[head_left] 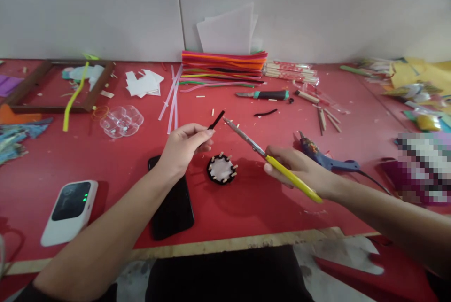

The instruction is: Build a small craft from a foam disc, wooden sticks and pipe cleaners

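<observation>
A short black pipe cleaner (217,119) is pinched in my left hand (188,144), its free end pointing up and to the right. My right hand (294,166) grips yellow-handled scissors (291,177); their blades look closed, with the tips close to the pipe cleaner's end. Below and between the hands stands a small round piece (221,169) with a pale base, a black rim and several short wooden pegs around it. A black phone (172,208) lies partly under my left forearm.
A bundle of colourful pipe cleaners (223,67) lies at the wall. In front are a utility knife (264,95) and a black offcut (266,112). A blue glue gun (320,154) with a cord lies right. Left are a white device (70,212), a clear tray (122,122) and a wooden frame (52,104).
</observation>
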Motion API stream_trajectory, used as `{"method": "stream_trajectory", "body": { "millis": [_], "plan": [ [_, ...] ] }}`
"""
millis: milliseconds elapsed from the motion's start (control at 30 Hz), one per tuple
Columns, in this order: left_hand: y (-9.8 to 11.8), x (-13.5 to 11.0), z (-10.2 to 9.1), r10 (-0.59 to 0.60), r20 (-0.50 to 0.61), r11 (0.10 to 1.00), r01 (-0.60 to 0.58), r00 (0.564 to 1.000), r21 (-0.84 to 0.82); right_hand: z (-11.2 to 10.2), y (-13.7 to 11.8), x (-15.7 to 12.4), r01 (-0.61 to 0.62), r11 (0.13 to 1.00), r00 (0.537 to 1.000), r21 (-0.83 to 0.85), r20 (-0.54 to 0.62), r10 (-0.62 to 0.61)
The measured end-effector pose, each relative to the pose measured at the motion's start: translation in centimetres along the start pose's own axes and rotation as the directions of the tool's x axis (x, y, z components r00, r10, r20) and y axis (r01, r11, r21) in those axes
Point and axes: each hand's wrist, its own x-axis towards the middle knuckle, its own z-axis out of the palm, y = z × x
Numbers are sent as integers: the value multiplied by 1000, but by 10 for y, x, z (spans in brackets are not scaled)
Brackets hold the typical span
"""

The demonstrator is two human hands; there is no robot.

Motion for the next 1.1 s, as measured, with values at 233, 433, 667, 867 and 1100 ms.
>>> {"method": "stream_trajectory", "body": {
  "millis": [233, 433, 667, 867, 1100],
  "plan": [
    [-1, 0, 2, -63, -4, 998, 63, 998, -13, 6, -8, 3, -20, 999, 998, 38, 65, 17],
    [-1, 0, 6, -75, 1, 997, 75, 997, -6, 12, -7, 9, -12, 998, 997, 67, 81, 6],
    [0, -1, 7, -97, 18, 995, 97, 995, -19, 13, -8, 11, -5, 997, 995, 80, 99, -3],
    [3, -3, 9, -103, 28, 993, 104, 994, -53, 14, -8, 13, 42, 995, 991, 94, 126, -53],
    [1, -2, 10, -91, 48, 995, 93, 995, -47, 7, -7, 11, 23, 987, 974, 161, 220, -59]
  ]
}}
